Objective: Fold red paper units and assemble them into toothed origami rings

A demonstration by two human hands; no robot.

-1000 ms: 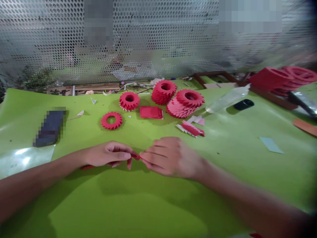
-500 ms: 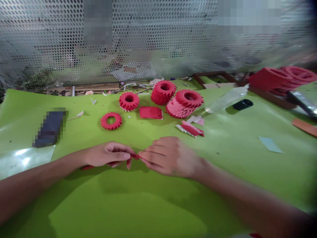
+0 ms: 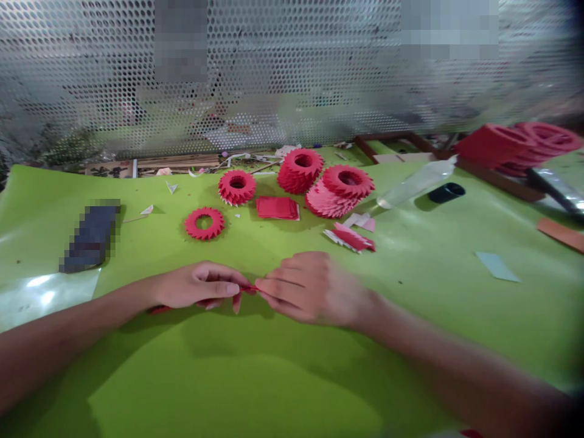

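Observation:
Between my two hands runs a small folded strip of red paper (image 3: 250, 288). My left hand (image 3: 196, 286) pinches its left end between thumb and fingers. The fingertips of my right hand (image 3: 303, 289) close on its right end, knuckles up. More red paper (image 3: 159, 309) peeks out under my left palm, mostly hidden. Beyond the hands lie a flat toothed ring of folded red paper (image 3: 204, 224), a thicker red paper ring (image 3: 236, 187), and a stack of red paper slips (image 3: 277, 207). To their right is a row of red and white folded pieces (image 3: 350, 237).
Tall stacks of paper rings, one red (image 3: 300, 170) and one red and pink (image 3: 340, 190), stand at the back. A clear glue bottle (image 3: 417, 180), a black cap (image 3: 446, 193) and red ring shapes (image 3: 517, 146) are at right. A dark phone-like object (image 3: 93, 236) lies left.

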